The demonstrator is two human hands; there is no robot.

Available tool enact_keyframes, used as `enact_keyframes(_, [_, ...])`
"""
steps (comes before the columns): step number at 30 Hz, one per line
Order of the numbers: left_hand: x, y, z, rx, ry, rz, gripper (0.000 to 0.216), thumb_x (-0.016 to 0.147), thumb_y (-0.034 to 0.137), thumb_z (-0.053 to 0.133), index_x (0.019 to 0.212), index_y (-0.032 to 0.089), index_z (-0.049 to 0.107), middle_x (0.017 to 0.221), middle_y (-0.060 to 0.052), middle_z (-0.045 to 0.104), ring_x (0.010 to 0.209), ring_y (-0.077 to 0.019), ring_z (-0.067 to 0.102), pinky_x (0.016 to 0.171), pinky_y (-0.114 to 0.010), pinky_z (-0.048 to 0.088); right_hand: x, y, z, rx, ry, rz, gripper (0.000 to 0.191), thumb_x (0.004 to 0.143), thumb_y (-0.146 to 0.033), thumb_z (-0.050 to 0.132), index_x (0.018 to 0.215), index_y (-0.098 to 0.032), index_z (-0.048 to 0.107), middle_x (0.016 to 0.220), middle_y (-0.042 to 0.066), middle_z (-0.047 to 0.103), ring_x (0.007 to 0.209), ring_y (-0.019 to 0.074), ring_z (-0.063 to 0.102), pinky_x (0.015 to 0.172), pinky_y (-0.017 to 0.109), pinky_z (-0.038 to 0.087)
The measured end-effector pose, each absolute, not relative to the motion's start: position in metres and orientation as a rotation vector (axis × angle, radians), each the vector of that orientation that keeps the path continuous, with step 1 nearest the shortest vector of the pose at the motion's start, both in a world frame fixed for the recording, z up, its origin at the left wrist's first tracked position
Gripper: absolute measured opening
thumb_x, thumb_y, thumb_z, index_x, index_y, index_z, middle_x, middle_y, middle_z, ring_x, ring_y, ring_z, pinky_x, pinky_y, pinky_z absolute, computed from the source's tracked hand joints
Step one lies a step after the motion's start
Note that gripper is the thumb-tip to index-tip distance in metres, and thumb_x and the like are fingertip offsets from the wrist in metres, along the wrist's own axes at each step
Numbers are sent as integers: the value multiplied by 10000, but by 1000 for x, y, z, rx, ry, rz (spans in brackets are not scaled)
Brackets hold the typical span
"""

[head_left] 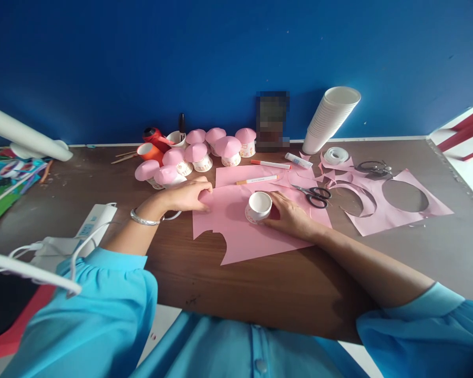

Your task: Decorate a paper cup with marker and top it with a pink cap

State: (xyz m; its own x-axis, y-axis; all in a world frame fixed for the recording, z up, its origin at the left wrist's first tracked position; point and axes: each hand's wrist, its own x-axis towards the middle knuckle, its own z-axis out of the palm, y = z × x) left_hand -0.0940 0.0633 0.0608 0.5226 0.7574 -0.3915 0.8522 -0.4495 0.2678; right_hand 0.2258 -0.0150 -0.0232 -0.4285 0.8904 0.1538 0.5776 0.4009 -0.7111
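A short white paper cup with small drawings round its side stands upright on the pink paper sheet. The fingers of my right hand curl round its right side. My left hand hovers by the sheet's left edge, thumb and fingers curved apart with nothing visible between them. Just behind it are several cups topped with pink paper cones. An orange-capped marker and another marker lie on the pink paper behind the cup. Black-handled scissors rest just beyond my right hand.
A tall leaning stack of white cups stands against the blue wall. Cut pink scraps, a tape roll and a glue stick lie right and back. A red glue gun and power strip are left.
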Motion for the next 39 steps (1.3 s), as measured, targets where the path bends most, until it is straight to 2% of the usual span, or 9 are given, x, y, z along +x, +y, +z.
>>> enact_keyframes(7, [-82,51,68,1970,1285,278,289,780,460,802,779,192,696,741,14,592,740,-163,503,695,-298,380,226,-17,-23,-1268,-2107,810,622,819,-447,777,1374,-212,620,1375,139,714,1305,383,664,1099,540,558])
enact_keyframes(11, [-56,28,69,1450,1055,759,418,806,546,824,750,187,618,719,20,531,686,-129,470,647,-275,387,224,-16,-26,-1259,-2110,790,661,819,-444,793,1407,-211,599,1409,150,696,1324,388,655,1117,556,550])
enact_keyframes(18, [-13,-2,76,1127,955,906,495,802,564,847,690,196,535,680,30,460,629,-114,378,555,-259,315,239,-23,-8,-1175,-2053,710,788,817,-416,833,1518,-267,506,1537,153,577,1463,398,527,1210,642,453])
enact_keyframes(23, [-8,-8,82,1194,945,954,468,788,540,871,688,190,577,672,33,440,640,-112,363,587,-270,305,240,-44,52,-1166,-1647,895,456,918,-444,751,1324,-249,676,1113,84,751,1023,260,711,893,434,613])
enact_keyframes(25, [-3,-8,84,1241,924,951,453,799,517,872,679,186,587,678,30,450,651,-111,377,604,-272,313,232,-47,66,-1190,-1592,1101,369,887,-508,780,1101,-208,773,937,63,761,855,213,695,771,364,581])
enact_keyframes(28, [7,-7,85,1259,905,917,478,809,521,864,658,182,562,671,31,443,649,-108,373,607,-277,308,220,-45,69,-1159,-1498,1374,392,810,-560,817,868,-174,783,771,41,724,672,154,601,609,300,480])
enact_keyframes(31, [13,-4,82,1261,906,887,511,810,554,850,646,184,538,656,35,433,636,-106,367,597,-279,316,215,-39,60,-1116,-1405,1491,388,763,-546,833,720,-175,729,663,9,664,594,120,521,568,279,415])
enact_keyframes(34, [11,-1,77,1234,933,897,481,806,564,846,683,179,585,693,22,523,671,-114,458,614,-262,383,217,-37,51,-1104,-1353,1509,405,760,-546,827,664,-178,689,591,-17,599,575,111,490,577,278,371])
enact_keyframes(39, [-2,5,65,1219,1041,848,415,749,449,905,988,158,732,918,-22,686,823,-132,596,706,-237,478,222,-37,38,-1146,-1252,1582,415,745,-545,816,628,-180,658,553,-21,565,557,108,467,569,283,334])
